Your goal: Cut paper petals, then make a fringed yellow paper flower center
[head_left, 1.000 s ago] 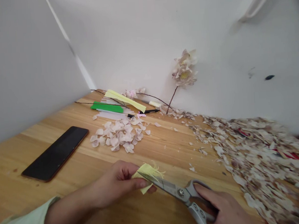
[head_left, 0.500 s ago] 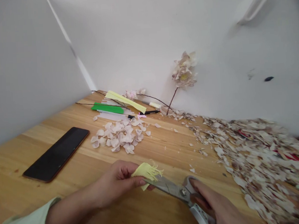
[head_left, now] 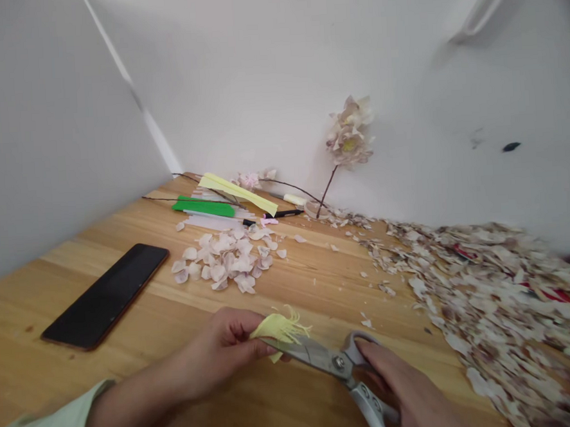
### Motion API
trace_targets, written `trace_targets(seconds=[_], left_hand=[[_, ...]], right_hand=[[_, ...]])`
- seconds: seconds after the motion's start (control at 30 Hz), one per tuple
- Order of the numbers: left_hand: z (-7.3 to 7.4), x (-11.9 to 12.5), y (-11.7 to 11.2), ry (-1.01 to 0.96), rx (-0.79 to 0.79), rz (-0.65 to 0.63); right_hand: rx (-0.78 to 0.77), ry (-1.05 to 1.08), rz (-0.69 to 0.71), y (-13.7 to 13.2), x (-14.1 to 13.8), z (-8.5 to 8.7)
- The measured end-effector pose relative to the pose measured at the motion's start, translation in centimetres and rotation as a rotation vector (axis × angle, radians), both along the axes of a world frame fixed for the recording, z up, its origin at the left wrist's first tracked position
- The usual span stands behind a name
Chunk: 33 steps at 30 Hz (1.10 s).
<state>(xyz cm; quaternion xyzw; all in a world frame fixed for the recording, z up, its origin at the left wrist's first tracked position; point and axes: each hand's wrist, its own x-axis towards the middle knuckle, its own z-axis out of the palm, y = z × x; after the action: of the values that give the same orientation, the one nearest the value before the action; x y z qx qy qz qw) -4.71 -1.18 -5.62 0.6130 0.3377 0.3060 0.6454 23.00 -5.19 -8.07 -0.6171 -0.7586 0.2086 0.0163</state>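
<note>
wooden tabletop (head_left: 318,289) | left hand (head_left: 220,349) pinches yellow paper (head_left: 277,327) | right hand (head_left: 411,386) holds scissors (head_left: 317,356)

The tips of the kitchen shears (head_left: 318,359) are hidden behind the yellow paper strip (head_left: 277,327); their lower handle runs off the bottom edge, and the scrap heap (head_left: 487,291) to their right blurs away past the right edge.

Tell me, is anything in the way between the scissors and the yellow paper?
No, nothing visible is in the way. The scissors reach up to the fringed yellow paper, which the left hand holds, while the right hand grips the handles.
</note>
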Motion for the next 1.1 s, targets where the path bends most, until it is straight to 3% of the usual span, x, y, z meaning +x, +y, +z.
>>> trace_targets(seconds=[0.3,0.67,1.1], left_hand=[[-0.3,0.0,0.2,-0.041,0.004,-0.045],[-0.5,-0.2,0.3,-0.064,-0.014,-0.06],[0.4,0.0,0.2,-0.073,-0.066,-0.108]], right_hand=[[0.093,0.051,0.009,-0.1,-0.7,0.6],[0.007,0.143,-0.05,0.1,-1.0,1.1],[-0.075,0.169,-0.062,0.3,-0.3,0.9]])
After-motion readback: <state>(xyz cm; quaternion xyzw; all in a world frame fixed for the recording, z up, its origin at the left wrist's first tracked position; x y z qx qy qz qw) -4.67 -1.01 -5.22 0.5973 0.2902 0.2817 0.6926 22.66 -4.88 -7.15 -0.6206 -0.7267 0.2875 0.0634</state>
